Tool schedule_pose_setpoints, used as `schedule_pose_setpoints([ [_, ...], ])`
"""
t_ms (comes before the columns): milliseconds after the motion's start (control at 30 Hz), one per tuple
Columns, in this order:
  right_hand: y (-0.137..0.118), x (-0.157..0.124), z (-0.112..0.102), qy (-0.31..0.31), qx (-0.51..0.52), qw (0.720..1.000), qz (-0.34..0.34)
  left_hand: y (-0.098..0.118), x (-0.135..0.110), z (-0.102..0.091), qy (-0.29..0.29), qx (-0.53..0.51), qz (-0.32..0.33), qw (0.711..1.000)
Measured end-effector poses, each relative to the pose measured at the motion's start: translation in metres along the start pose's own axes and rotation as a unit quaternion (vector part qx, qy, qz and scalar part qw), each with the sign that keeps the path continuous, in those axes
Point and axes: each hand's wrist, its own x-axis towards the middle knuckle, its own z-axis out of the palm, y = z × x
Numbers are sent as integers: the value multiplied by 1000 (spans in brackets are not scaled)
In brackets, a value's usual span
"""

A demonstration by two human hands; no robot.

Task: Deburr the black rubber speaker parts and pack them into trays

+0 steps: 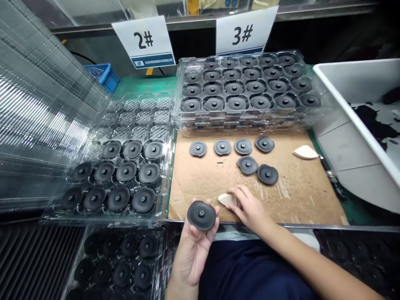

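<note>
My left hand holds a black oval disc with a small metal insert in a raised hub at its centre, face up, just over the front edge of the cardboard. Close to its right, my right hand pinches a pale, wedge-shaped pad; the fingers cover part of it. The pad and the disc are apart. Beyond my hands several like discs lie loose on the cardboard, among them a notched disc. A second pale pad lies at the right.
Clear trays stand at the left and back, holding more discs in their pockets. A white bin with black scraps is at the right. Signs "2#" and "3#" hang behind. Another disc tray sits low at the front left.
</note>
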Motion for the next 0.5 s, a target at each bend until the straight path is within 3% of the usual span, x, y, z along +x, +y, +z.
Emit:
schedule_pose_setpoints([
  [133, -12, 0, -3, -11, 43, 998, -50, -2, 0, 7, 29, 12, 28, 999],
  [267, -51, 7, -42, 20, 95, 994, -51, -9, 3, 23, 43, 61, 62, 995],
  [367, -84, 0, -69, 76, 142, 979, -126, -13, 5, 38, 37, 98, 49, 993],
  [500, -100, -10, -93, -41, 130, 978, -157, -18, 7, 58, 38, 122, 18, 992],
])
